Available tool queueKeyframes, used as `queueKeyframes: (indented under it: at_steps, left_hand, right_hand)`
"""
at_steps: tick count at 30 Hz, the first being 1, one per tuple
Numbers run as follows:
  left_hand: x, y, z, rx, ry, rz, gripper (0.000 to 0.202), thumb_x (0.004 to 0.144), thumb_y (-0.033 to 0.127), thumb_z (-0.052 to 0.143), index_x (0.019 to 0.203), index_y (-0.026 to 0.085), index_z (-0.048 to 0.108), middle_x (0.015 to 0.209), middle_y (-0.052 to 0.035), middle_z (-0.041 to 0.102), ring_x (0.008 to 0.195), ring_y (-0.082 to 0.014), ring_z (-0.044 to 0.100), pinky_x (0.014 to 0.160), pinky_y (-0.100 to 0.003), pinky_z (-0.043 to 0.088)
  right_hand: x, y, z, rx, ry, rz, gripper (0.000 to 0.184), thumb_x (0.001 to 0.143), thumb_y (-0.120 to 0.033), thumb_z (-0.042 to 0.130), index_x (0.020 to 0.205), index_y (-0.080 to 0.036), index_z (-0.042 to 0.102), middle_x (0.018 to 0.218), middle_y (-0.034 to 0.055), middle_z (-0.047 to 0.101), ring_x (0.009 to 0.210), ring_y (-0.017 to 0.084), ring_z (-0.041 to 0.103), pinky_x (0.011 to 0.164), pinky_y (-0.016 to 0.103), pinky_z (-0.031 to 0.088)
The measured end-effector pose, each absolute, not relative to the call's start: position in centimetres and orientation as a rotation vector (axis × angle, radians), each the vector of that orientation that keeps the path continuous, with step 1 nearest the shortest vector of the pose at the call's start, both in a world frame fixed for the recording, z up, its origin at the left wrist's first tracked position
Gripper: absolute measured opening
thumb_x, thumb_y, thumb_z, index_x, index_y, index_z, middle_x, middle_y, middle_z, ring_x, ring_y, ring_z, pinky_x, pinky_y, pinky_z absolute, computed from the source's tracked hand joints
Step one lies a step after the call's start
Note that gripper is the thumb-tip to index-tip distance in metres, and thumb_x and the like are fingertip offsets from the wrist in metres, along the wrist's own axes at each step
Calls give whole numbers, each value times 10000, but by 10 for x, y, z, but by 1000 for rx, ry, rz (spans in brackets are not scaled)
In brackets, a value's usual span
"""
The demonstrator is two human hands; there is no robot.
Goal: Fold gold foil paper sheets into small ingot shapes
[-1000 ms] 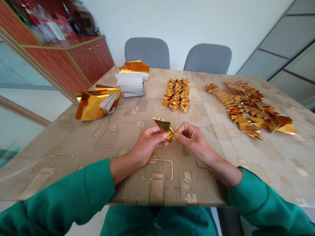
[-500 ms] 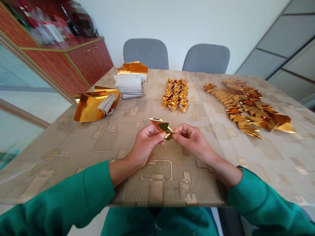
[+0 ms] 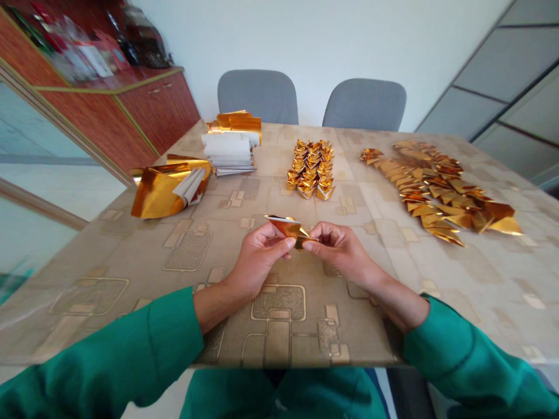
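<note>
A partly folded piece of gold foil paper (image 3: 286, 227) is held above the table between both hands. My left hand (image 3: 262, 250) pinches its left side, thumb on the near face. At the other end, my right hand (image 3: 334, 244) grips the right-hand corner between thumb and fingers. The paper's pale inner side shows along its top edge. Beyond my hands stand rows of folded gold paper pieces (image 3: 310, 169), packed close together. Long overlapping rows of flatter gold folded paper (image 3: 432, 189) lie to the right.
At the back left is a stack of white-backed folded sheets (image 3: 229, 152), with curled gold foil sheets (image 3: 159, 189) beside it. A patterned cloth covers the table (image 3: 279, 302). Two grey chairs (image 3: 257, 96) stand behind it, and a wooden cabinet (image 3: 148, 110) is at the left.
The foil's upper flap has tipped lower and looks flatter. My right thumb has shifted slightly left, closer to my left thumb. The piles on the table are the same.
</note>
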State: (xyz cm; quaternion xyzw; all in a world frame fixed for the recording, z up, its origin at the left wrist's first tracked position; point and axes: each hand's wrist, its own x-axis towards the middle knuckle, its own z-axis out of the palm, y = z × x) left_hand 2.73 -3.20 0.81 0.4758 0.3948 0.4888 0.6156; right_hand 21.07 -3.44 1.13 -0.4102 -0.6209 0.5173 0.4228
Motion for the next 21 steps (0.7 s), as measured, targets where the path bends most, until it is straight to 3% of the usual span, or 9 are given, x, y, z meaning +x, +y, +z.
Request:
queueKeyframes:
  at_steps: [9,15,21]
  left_hand:
    - [26,-30,5,1039,871,1074,232,714,267,787,903,174,688,833,-6,665,734,-110,594,563,-184,480]
    - [26,-29,7,876,889,1053,269,669,274,830,878,171,695,841,-3,657,747,-103,594,610,-194,510]
    - [27,-31,10,741,861,1073,264,645,264,847,851,190,700,861,10,681,757,-89,608,623,-174,497]
  right_hand:
    - [213,-35,15,-1026,-1636,1205,302,855,-462,647,728,-194,592,652,-31,522,610,113,443,594,257,348]
    - [211,-34,15,-1067,-1575,1268,294,851,-496,628,848,-202,629,723,-18,547,646,124,465,607,263,370]
    - [205,-35,9,-1071,-1558,1363,260,799,-412,698,828,-197,554,725,-34,514,640,106,447,594,251,364]
